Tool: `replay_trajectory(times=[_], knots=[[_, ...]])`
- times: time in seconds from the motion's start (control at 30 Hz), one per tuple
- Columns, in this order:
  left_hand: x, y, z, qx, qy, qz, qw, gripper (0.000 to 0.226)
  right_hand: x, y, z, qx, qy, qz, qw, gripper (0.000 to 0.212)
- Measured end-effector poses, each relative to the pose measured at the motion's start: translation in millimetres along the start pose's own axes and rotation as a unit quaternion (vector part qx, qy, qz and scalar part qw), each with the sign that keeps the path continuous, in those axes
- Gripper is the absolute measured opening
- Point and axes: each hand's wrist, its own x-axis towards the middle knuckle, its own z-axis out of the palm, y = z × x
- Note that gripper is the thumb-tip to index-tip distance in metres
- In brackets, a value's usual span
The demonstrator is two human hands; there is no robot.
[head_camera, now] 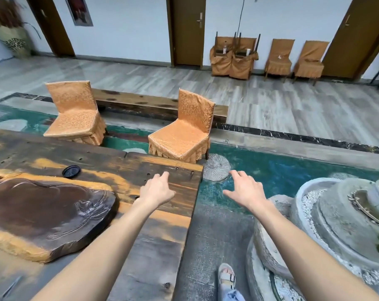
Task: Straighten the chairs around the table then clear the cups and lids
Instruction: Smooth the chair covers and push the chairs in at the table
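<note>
The nearer chair (182,131), in an orange cover with a pleated skirt, stood just beyond the far corner of the table (127,253), turned at an angle to the table's edge. A second chair (75,114) in the same cover stood further along the table's far side, also askew and apart from the first. A black lid (71,171) lay flat on the table top, close to the far edge and just past the end of a dark carved wooden slab (43,213) that rested on the table. The left hand (157,189) reached out over the table's far corner with fingers spread and loosely extended, grasping nothing; whether its palm touched the wood could not be told. The right hand (245,187) reached forward past the table's end, off the table top, fingers likewise splayed and relaxed, empty and in the air. Beyond the table's corner a round ribbed stone (216,167) sat in the green floor beside the nearer chair's leg. A long dark wooden bench (154,103) lay behind both chairs, on the far side from the table. A tiered stone basin (336,213) stood off the table's end, and a sandalled foot (226,276) was planted between it and the table. Far across the room from the table, more covered chairs (278,57) lined the wall.
</note>
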Motion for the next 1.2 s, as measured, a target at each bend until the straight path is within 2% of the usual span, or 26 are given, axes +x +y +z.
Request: replay_trajectory(times=[0.33,0.47,0.6,0.87,1.03,1.2], knots=[[196,107,-9,-0.06,-0.014,-0.072,0.995,0.063,253,63,-38,0.038,-0.051,-0.043,0.997,0.071],[278,152,-26,-0.08,-0.002,-0.072,0.994,0.066,349,81,-56,0.032,-0.06,-0.061,0.996,0.073],[335,182,-31,-0.094,-0.002,-0.076,0.993,0.064,406,89,-60,0.019,-0.074,-0.07,0.995,0.075],[482,221,-35,-0.099,0.0,-0.092,0.991,0.066,556,98,-77,-0.01,-0.067,-0.102,0.992,0.075],[598,236,-43,-0.125,0.017,-0.101,0.987,0.068,677,108,-98,-0.044,-0.067,-0.127,0.989,0.073],[714,255,-54,-0.141,0.006,-0.12,0.983,0.064,811,122,-122,-0.079,-0.088,-0.137,0.983,0.081]])
